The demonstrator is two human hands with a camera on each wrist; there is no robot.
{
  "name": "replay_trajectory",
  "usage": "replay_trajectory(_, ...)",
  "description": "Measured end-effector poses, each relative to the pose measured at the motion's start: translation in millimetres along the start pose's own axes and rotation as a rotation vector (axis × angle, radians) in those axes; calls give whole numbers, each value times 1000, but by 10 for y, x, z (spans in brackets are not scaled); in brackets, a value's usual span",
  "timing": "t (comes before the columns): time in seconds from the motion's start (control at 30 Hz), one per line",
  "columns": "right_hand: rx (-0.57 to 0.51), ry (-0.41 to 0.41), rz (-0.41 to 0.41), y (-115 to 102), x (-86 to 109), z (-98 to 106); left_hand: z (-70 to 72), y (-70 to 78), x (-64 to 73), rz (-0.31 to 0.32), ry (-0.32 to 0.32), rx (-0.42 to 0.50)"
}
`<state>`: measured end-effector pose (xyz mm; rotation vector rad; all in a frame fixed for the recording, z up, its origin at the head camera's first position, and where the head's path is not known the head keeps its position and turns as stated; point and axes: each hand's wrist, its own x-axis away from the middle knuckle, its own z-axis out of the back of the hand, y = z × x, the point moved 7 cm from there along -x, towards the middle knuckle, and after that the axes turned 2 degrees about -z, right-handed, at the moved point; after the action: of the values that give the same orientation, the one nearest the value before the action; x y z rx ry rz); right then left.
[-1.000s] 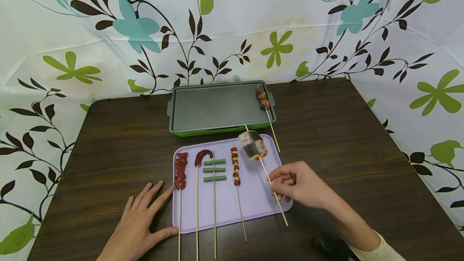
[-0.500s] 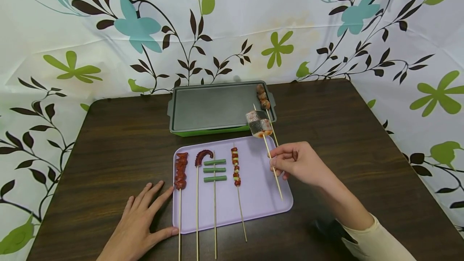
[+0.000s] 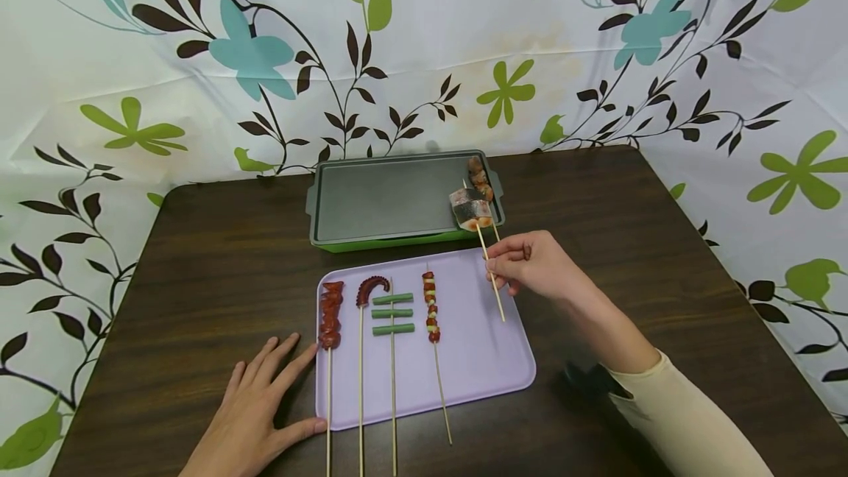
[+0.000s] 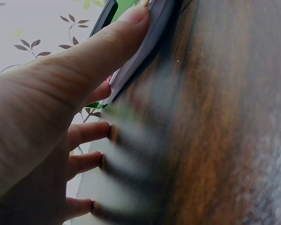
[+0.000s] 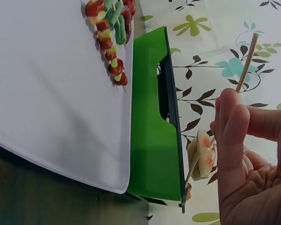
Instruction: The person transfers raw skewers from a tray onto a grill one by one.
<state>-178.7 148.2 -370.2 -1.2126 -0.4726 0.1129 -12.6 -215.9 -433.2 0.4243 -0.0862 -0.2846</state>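
In the head view my right hand [image 3: 533,265] pinches the stick of a fish skewer [image 3: 472,208] between thumb and fingers. Its silver-and-black chunk hangs over the right front part of the grill [image 3: 384,201], beside a browned meat skewer [image 3: 478,177] lying there. From the right wrist view, the fish skewer [image 5: 205,154] shows its pale underside above the grill's edge. My left hand [image 3: 255,407] lies spread on the table, its thumb at the near left corner of the lilac tray [image 3: 477,359]. The left wrist view shows that thumb [image 4: 131,18] against the tray rim.
On the tray lie a red meat skewer [image 3: 330,315], an octopus tentacle skewer [image 3: 371,287], a green bean skewer [image 3: 392,313] and a red-and-green skewer [image 3: 430,308]. A patterned curtain [image 3: 424,57] hangs behind the dark wooden table [image 3: 225,241].
My right hand has carried the fish skewer up and away from over the tray to above the grill's right side. My left hand has stayed in place.
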Motion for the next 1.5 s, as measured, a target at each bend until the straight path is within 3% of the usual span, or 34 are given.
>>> replay_trajectory(0.3,35,10,-30,-33,-217,36,12,15,-1,-22,27,-5)
replay_trajectory(0.9,96,24,-56,-139,-463,42,-9,-3,-8,5,1,6)
replay_trajectory(1.5,290,125,50,-250,-558,41,1,-2,-3,-6,18,-3)
